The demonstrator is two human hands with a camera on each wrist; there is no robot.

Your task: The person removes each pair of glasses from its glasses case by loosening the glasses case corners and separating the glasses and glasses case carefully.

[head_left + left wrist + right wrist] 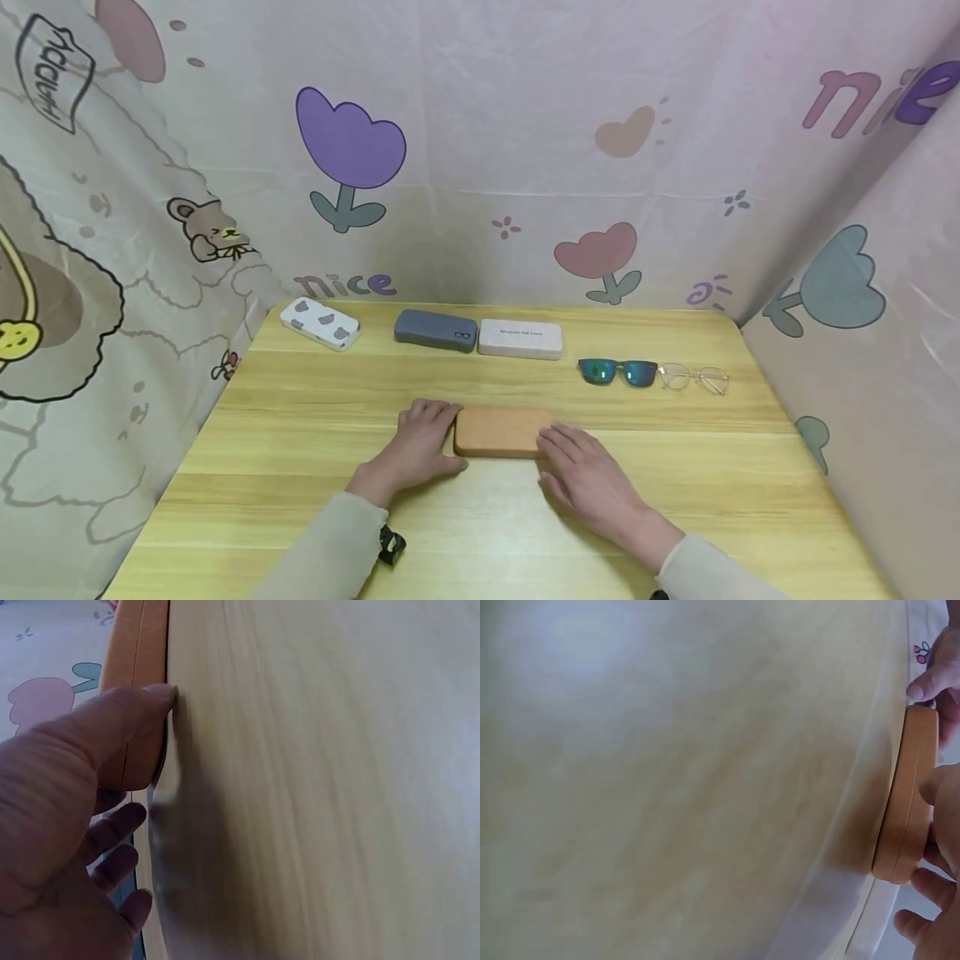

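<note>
A tan glasses case point(501, 432) lies closed on the table, lengthwise between the two hands. My left hand point(420, 446) is at its left end, fingers by the back corner and thumb stretched toward the front corner. In the left wrist view the left thumb point(127, 720) overlaps the case's front side, with the other fingers loosely bent beyond its end. At the right end, my right hand point(588, 475) rests fairly straight fingertips on the case, thumb apart below them. The right wrist view has the case point(911, 802) seen from its side, a seam running along it.
Along the back stand a white patterned case point(320, 322), a grey-blue glasses case point(435, 330) and a white glasses case point(521, 339). Sunglasses point(618, 372) and clear-framed glasses point(693, 378) lie at the right. Printed curtains point(480, 150) enclose the wooden table point(300, 425).
</note>
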